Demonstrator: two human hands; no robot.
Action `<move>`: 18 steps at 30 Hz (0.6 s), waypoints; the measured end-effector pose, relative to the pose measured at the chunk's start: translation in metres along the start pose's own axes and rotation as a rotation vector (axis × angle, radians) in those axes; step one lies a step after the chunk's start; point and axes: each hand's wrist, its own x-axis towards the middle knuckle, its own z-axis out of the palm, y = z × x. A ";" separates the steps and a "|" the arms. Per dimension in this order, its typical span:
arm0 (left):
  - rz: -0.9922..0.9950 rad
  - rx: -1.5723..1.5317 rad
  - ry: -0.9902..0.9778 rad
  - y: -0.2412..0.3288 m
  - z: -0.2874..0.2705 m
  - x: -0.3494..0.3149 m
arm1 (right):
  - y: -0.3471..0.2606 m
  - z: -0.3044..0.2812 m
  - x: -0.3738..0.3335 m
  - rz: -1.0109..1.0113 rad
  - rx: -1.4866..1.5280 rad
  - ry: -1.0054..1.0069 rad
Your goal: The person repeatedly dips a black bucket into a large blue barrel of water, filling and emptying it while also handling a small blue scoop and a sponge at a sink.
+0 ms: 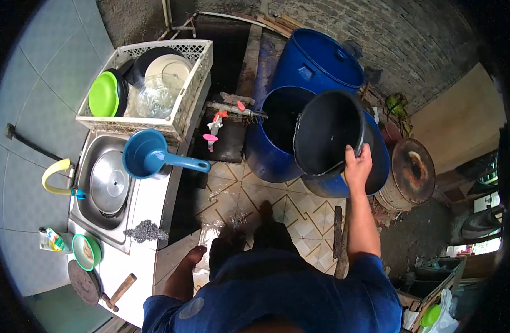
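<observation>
Right hand (357,166) gripping the rim of a deep, round, black plastic bucket (328,133), tilted above smooth blue plastic barrels (269,158) and partly hiding them. Left hand (196,255) hangs low—its grip unclear. Nearby: wet patterned beige tiles (305,225), a pink-handled tap (213,136)—and, leftward, a blue plastic dipper (145,154) over a steel sink (88,216).

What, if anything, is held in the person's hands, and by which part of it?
The right hand grips the black bucket by its rim, on the near right side. Nothing shows in the left hand.
</observation>
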 end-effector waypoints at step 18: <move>-0.179 -0.579 0.355 0.089 0.105 -0.085 | 0.231 0.291 0.089 -0.024 -0.223 -0.611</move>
